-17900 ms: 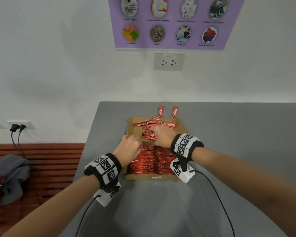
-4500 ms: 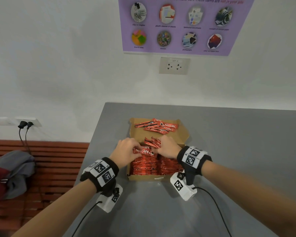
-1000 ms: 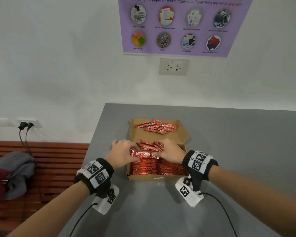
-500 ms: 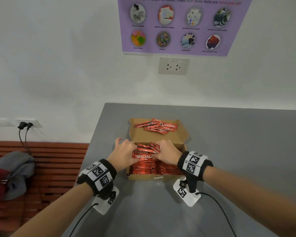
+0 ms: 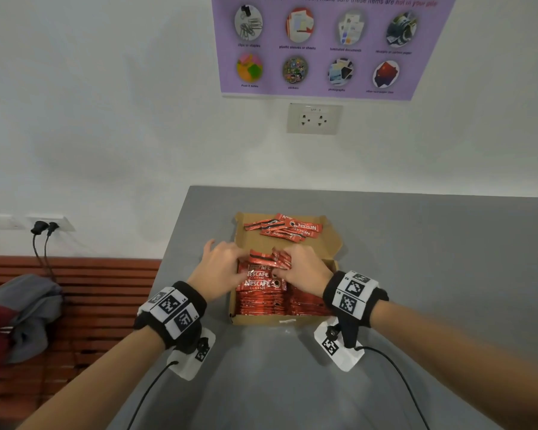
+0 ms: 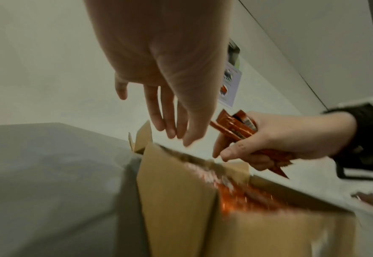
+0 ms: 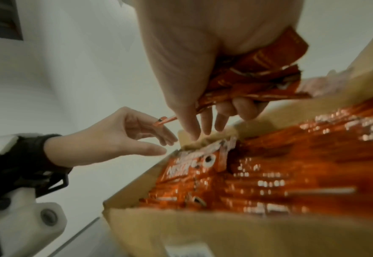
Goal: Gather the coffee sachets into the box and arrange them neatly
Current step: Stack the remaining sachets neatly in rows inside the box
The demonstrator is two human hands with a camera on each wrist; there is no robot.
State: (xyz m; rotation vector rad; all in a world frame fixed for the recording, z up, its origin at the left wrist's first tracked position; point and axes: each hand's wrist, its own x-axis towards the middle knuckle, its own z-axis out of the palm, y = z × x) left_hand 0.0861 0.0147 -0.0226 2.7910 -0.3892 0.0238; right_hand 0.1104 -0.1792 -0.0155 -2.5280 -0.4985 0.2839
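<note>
An open cardboard box [image 5: 261, 319] stands on the grey table, packed with rows of red coffee sachets [image 5: 261, 302]. Two labelled sachets [image 5: 258, 279] lie flat across the left row. My right hand [image 5: 305, 271] hovers over the box's far part and grips a bunch of sachets [image 7: 258, 78], also visible as the bunch [image 6: 236, 127] in the left wrist view. My left hand [image 5: 221, 265] hangs over the box's left wall [image 6: 176, 191] with straight, slightly spread fingers [image 6: 170, 121], holding nothing. Several loose sachets [image 5: 284, 229] lie on the folded-back lid.
The box stands near the table's left edge [image 5: 174, 259]; bare grey tabletop [image 5: 432, 274] stretches to the right and in front. Below on the left is a slatted wooden bench [image 5: 100, 293] with a grey and red cloth [image 5: 19, 315]. A wall outlet [image 5: 314, 118] sits behind.
A labelled sachet that both hands held has gone down flat onto the left row. My left hand has let go and opened its fingers; my right still grips its bunch.
</note>
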